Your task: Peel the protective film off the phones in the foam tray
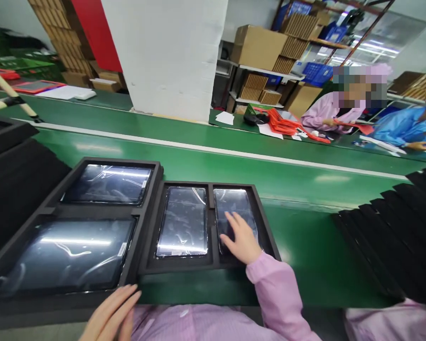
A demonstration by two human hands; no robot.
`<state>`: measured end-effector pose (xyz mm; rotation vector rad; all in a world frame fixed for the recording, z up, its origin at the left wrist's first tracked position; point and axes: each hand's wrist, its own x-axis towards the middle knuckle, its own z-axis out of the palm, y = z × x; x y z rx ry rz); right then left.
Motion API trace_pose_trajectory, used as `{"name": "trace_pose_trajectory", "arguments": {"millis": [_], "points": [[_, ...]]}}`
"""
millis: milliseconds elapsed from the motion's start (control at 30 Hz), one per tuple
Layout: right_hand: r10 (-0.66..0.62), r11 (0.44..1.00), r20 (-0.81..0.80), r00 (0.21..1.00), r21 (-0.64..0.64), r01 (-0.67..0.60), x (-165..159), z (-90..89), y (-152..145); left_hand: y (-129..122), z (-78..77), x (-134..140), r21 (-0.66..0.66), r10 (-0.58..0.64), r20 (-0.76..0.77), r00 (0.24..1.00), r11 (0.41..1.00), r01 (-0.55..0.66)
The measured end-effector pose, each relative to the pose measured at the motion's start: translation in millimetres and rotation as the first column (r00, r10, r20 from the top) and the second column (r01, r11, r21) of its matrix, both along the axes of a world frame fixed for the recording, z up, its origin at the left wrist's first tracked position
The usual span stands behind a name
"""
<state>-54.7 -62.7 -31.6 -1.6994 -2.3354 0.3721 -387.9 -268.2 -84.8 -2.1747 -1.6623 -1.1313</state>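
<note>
My right hand (pixel 242 239) lies with spread fingers on a dark glossy tablet screen (pixel 233 201) in the right half of a black foam tray (pixel 213 265). A second tablet screen (pixel 183 220) fills the tray's left half, with a small white label at its lower edge. My left hand (pixel 113 312) is at the front edge of another black foam tray (pixel 137 246), fingers stretched and holding nothing. Two more film-covered screens lie in that tray, an upper one (pixel 108 184) and a larger lower one (pixel 69 253).
Stacked black foam trays stand at the left (pixel 17 189) and right (pixel 394 237). A white strip (pixel 206 149) runs along the green bench. Across it, two people sit near red sleeves (pixel 282 122). A white pillar (pixel 166 57) rises behind, beside shelves with cardboard boxes (pixel 259 47).
</note>
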Motion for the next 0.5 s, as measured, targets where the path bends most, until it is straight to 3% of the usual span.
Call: {"name": "trace_pose_trajectory", "arguments": {"millis": [67,100,167,200,367,500], "points": [[-0.283,0.955,-0.073,0.956,0.073,0.288,41,3.4,-6,16,-15.9,24,-0.070,-0.141,-0.107,0.984,0.989,0.134],[-0.483,0.866,-0.114,0.868,0.083,0.493,62,4.1,-7,26,-22.9,39,-0.112,-0.139,-0.152,0.979,0.986,0.122],[-0.648,0.752,-0.132,0.750,0.043,0.657,95,2.4,-5,44,-33.0,66,-0.129,-0.101,-0.221,0.970,0.989,0.073],[-0.681,0.726,-0.134,0.720,-0.004,0.687,106,0.0,-4,52,-35.9,77,-0.133,-0.079,-0.201,0.976,0.990,0.052],[-0.674,0.737,-0.132,0.727,-0.193,0.648,116,-13.8,1,70,-32.8,93,-0.212,0.053,0.140,0.989,0.977,-0.023],[-0.668,0.730,-0.131,0.732,-0.306,0.611,119,-4.3,6,79,-11.9,89,-0.198,-0.030,0.207,0.978,0.977,0.072]]}}
